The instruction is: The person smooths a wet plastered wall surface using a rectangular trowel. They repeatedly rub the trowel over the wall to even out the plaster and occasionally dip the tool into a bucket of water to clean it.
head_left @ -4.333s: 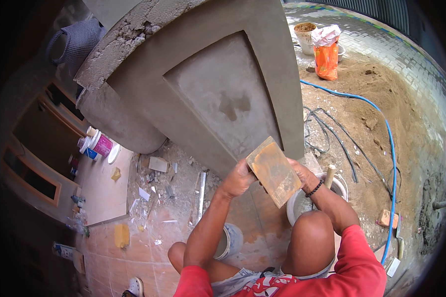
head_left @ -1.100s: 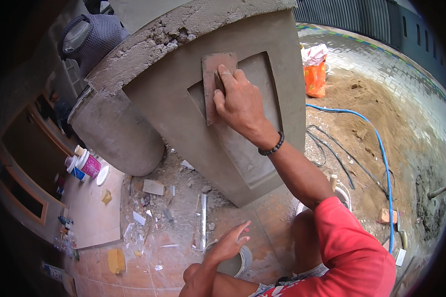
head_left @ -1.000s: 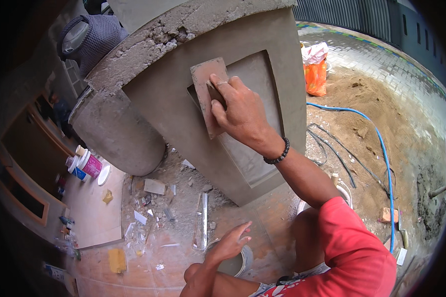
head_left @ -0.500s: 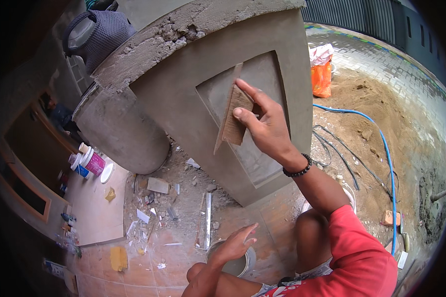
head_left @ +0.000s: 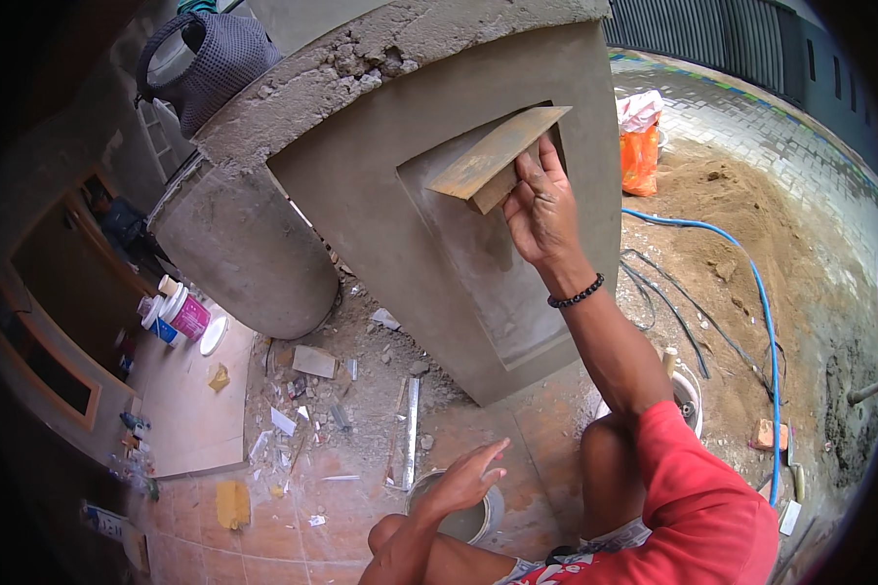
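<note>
My right hand (head_left: 541, 210) grips a flat wooden plastering float (head_left: 496, 156) and holds it edge-on at the top of a recessed panel (head_left: 488, 273) in a grey cement pillar (head_left: 390, 195). A dark bead bracelet sits on that wrist. My left hand (head_left: 468, 478) hangs low with fingers spread, holding nothing, resting on the rim of a small round bucket (head_left: 473, 522) on the floor by my knee.
Cement rubble, tile scraps and a metal straightedge (head_left: 412, 429) litter the floor at the pillar's base. Plastic tubs (head_left: 180, 314) stand at left. A blue hose (head_left: 751, 292) crosses sandy ground at right, near an orange bag (head_left: 640, 156) and a second bucket (head_left: 688, 395).
My right hand has turned the float from flat against the panel to edge-on and raised it to the recess's upper edge. My left hand has stayed over the small bucket.
</note>
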